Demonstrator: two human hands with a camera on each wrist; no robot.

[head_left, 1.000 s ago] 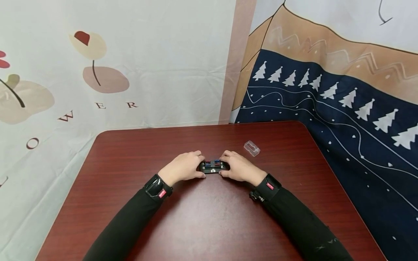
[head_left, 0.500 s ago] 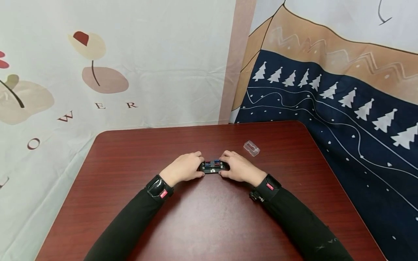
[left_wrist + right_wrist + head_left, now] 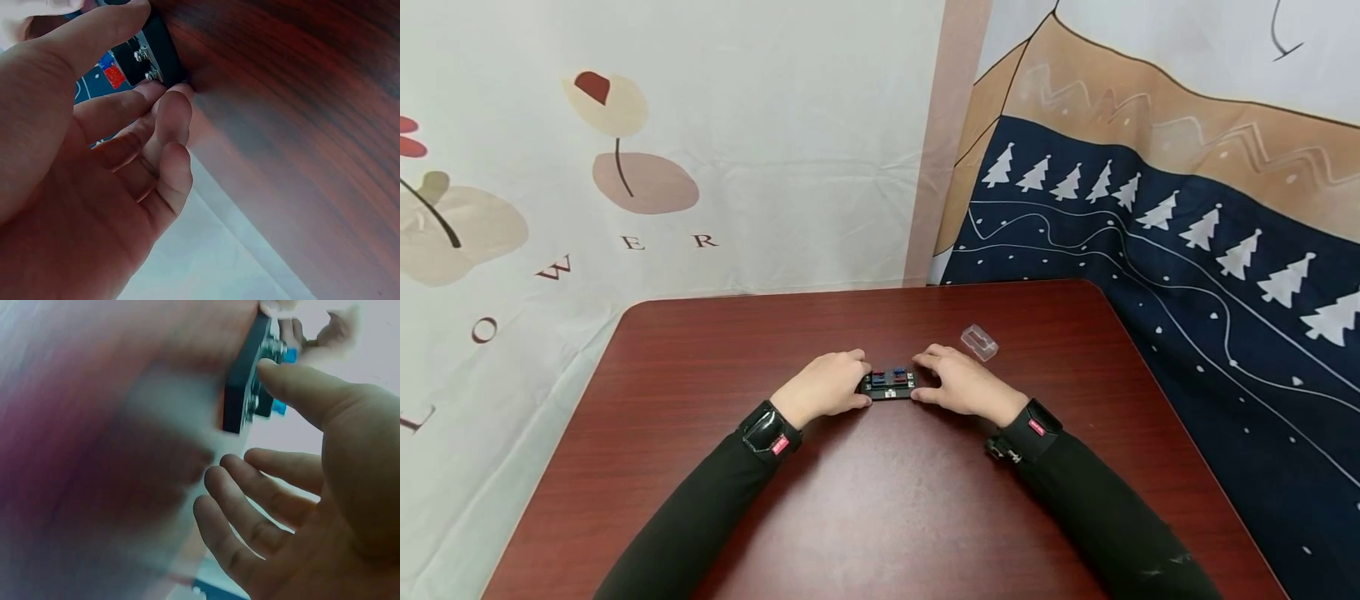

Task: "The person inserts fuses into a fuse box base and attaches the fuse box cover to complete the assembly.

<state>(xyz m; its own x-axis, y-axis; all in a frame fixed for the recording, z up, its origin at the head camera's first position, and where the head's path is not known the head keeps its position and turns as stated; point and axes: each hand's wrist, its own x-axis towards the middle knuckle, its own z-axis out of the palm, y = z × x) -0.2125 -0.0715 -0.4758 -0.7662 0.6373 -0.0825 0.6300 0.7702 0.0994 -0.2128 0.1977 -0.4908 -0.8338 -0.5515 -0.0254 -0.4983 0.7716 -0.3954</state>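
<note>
A small black fuse block (image 3: 889,384) with red and blue blade fuses and metal screw terminals lies on the table, its long side facing me. The left hand (image 3: 826,383) pinches its left end between thumb and fingers; the left wrist view shows the thumb on the near side of the block (image 3: 164,53) and fingertips at the far corner. At the right end, the right hand (image 3: 966,383) has its fingers spread. In the right wrist view the thumb is close to the block's end, perhaps touching, while the other fingers stand apart from it.
A clear plastic cover (image 3: 979,342) lies on the brown wooden table (image 3: 880,508), just beyond the right hand. Printed cloth hangs behind the table (image 3: 805,150) and along its right side.
The right hand has loosened its hold on the block's right end and shifted slightly right, its fingers parting. The left hand keeps its grip, and the block stays in place.
</note>
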